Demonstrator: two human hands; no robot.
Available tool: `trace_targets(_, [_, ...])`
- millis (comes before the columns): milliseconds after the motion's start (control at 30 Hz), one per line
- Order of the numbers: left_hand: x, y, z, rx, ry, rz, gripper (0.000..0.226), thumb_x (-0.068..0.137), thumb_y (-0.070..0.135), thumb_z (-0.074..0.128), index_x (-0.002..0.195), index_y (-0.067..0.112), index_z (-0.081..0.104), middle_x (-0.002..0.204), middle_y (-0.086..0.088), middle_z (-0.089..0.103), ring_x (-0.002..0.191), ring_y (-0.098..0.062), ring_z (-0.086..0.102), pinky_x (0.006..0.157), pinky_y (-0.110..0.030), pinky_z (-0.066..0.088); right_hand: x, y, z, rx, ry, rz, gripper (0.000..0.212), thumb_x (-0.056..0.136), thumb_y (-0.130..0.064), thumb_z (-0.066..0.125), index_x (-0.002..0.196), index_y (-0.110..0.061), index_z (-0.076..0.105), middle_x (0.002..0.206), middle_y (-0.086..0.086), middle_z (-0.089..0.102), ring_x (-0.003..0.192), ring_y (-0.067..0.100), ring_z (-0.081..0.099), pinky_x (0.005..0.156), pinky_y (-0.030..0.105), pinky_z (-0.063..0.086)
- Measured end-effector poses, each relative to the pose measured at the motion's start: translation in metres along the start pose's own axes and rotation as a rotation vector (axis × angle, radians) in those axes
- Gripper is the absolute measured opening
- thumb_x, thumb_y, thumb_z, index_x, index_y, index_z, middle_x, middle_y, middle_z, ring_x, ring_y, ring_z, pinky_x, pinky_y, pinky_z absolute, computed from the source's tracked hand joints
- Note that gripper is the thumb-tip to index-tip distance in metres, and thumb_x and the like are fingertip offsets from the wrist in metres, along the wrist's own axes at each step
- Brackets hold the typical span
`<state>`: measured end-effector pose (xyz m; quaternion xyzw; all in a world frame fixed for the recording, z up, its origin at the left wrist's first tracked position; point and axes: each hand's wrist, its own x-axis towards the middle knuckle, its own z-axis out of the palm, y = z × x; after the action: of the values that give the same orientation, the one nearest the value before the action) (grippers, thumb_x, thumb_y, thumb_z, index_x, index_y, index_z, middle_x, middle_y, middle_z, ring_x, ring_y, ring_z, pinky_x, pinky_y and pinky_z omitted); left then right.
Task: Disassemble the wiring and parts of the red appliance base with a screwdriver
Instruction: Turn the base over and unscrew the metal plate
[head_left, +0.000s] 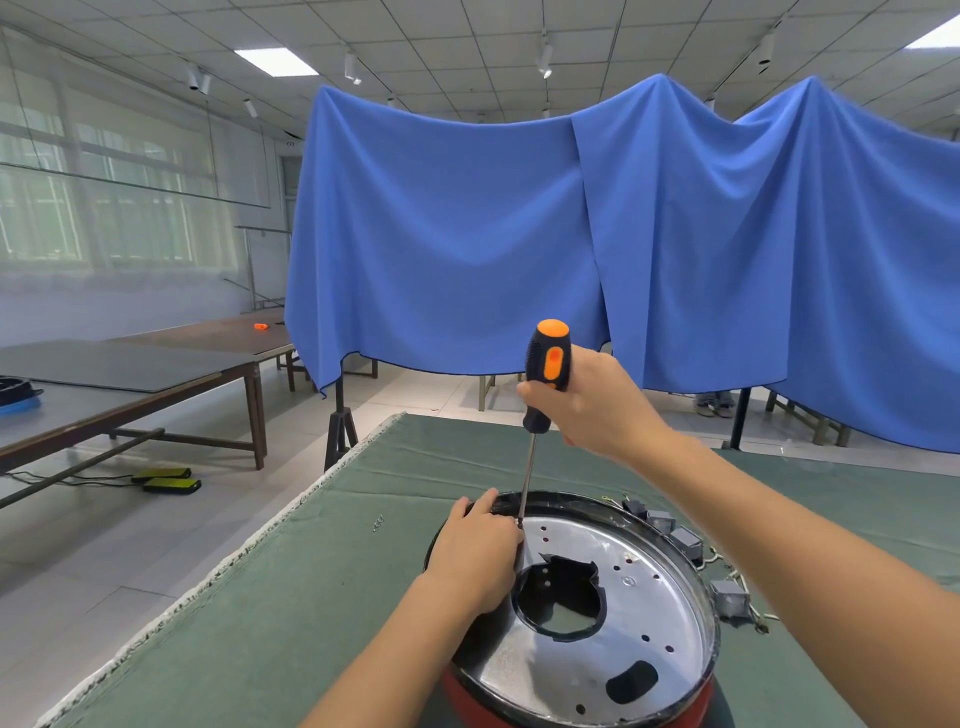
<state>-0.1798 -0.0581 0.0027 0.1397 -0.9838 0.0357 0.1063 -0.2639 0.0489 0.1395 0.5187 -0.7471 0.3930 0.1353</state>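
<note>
The red appliance base (582, 699) lies on the green mat with its shiny metal plate (631, 603) facing up; the plate has a large central cut-out and several small holes. My right hand (597, 400) grips the black and orange handle of a screwdriver (545, 374), held nearly upright. Its thin shaft runs down to the plate's far left edge, where the tip meets a screw (520, 524). My left hand (480, 551) rests on the base's left rim with fingers curled right beside the tip. Grey parts on wires (688, 543) hang outside the right rim.
The green mat (291, 597) covers the table; a few small screws (378, 522) lie on it left of the base. Long tables (156, 374) stand at left, yellow pedals (166, 480) on the floor. A blue cloth (519, 234) hangs behind.
</note>
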Motion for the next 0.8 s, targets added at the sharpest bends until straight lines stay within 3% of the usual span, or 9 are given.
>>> trace_targets(200, [0.000, 0.000, 0.000, -0.004, -0.002, 0.004, 0.036, 0.091, 0.007, 0.040, 0.120, 0.014, 0.060, 0.136, 0.001, 0.053, 0.145, -0.022, 0.008, 0.117, -0.043, 0.009, 0.024, 0.002, -0.004, 0.101, -0.073, 0.165, 0.029, 0.084, -0.024, 0.060, 0.059, -0.016, 0.046, 0.050, -0.008, 0.046, 0.043, 0.010, 0.037, 0.048, 0.025, 0.033])
trace_targets(367, [0.001, 0.001, -0.002, -0.022, -0.004, -0.012, 0.033, 0.090, 0.007, 0.044, 0.115, 0.015, 0.064, 0.133, 0.001, 0.055, 0.145, -0.020, 0.011, 0.116, -0.040, 0.010, 0.031, 0.003, -0.011, 0.203, -0.131, 0.250, 0.025, 0.085, -0.019, 0.058, 0.064, -0.011, 0.048, 0.059, 0.005, 0.052, 0.027, 0.010, 0.033, 0.033, 0.014, 0.028])
trace_targets(467, [0.001, 0.001, -0.001, -0.028, -0.003, -0.020, 0.033, 0.089, 0.006, 0.044, 0.114, 0.015, 0.065, 0.133, 0.001, 0.056, 0.145, -0.020, 0.011, 0.116, -0.039, 0.009, 0.033, 0.002, -0.010, 0.194, -0.147, 0.253, 0.026, 0.084, -0.020, 0.060, 0.063, -0.011, 0.046, 0.052, 0.000, 0.048, 0.027, 0.011, 0.034, 0.034, 0.015, 0.030])
trace_targets(567, [0.002, 0.002, -0.002, -0.067, -0.008, -0.034, 0.033, 0.088, 0.005, 0.044, 0.108, 0.014, 0.067, 0.128, -0.001, 0.059, 0.144, -0.019, 0.015, 0.116, -0.037, 0.012, 0.039, 0.001, -0.001, 0.129, -0.095, 0.302, 0.026, 0.079, -0.027, 0.062, 0.062, -0.015, 0.046, 0.045, -0.005, 0.048, 0.033, 0.015, 0.041, 0.046, 0.025, 0.037])
trace_targets(633, [0.003, 0.002, -0.007, -0.190, 0.012, -0.085, 0.031, 0.085, 0.004, 0.045, 0.100, 0.013, 0.071, 0.121, -0.006, 0.063, 0.139, -0.020, 0.029, 0.113, -0.034, 0.023, 0.044, -0.003, 0.006, 0.080, -0.049, 0.351, 0.022, 0.075, -0.031, 0.064, 0.068, -0.016, 0.051, 0.049, -0.006, 0.054, 0.042, 0.017, 0.050, 0.057, 0.033, 0.048])
trace_targets(700, [0.004, 0.000, -0.013, -0.414, 0.087, -0.200, 0.033, 0.083, 0.003, 0.045, 0.095, 0.014, 0.073, 0.110, -0.008, 0.068, 0.121, -0.025, 0.051, 0.100, -0.033, 0.041, 0.048, -0.009, 0.010, 0.082, -0.041, 0.401, 0.021, 0.072, -0.031, 0.066, 0.075, -0.014, 0.054, 0.060, -0.001, 0.059, 0.048, 0.017, 0.057, 0.067, 0.037, 0.054])
trace_targets(800, [0.011, -0.004, -0.022, -0.620, 0.212, -0.358, 0.034, 0.083, 0.004, 0.045, 0.104, 0.015, 0.069, 0.107, -0.005, 0.068, 0.104, -0.023, 0.058, 0.089, -0.033, 0.047, 0.050, -0.015, 0.010, 0.131, -0.092, 0.463, 0.019, 0.069, -0.026, 0.067, 0.076, -0.014, 0.053, 0.063, 0.002, 0.060, 0.041, 0.015, 0.057, 0.053, 0.027, 0.050])
